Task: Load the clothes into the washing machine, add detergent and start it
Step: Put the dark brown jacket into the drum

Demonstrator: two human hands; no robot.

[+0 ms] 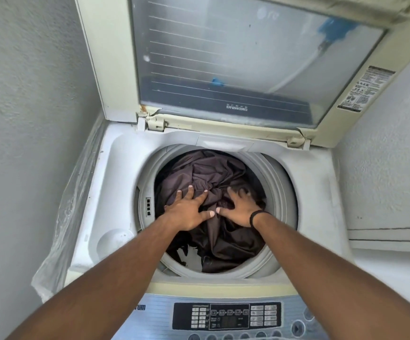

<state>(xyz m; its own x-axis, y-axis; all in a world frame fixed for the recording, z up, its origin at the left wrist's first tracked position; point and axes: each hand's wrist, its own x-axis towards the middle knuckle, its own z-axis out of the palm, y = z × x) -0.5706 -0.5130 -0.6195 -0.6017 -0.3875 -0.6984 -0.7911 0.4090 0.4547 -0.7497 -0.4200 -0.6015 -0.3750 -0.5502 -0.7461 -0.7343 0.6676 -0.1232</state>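
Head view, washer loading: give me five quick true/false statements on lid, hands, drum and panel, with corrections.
1. The washing machine lid is shut. False: it stands raised, hinged at the back.
2. Both hands press on the dark clothes in the drum. True: left hand and right hand lie on the fabric with fingers spread.
3. The left wrist wears a black band. False: the black band is on the right wrist.
4. The control panel sits at the near edge, toward the person. True.
5. The drum is empty. False: dark clothes fill much of it.
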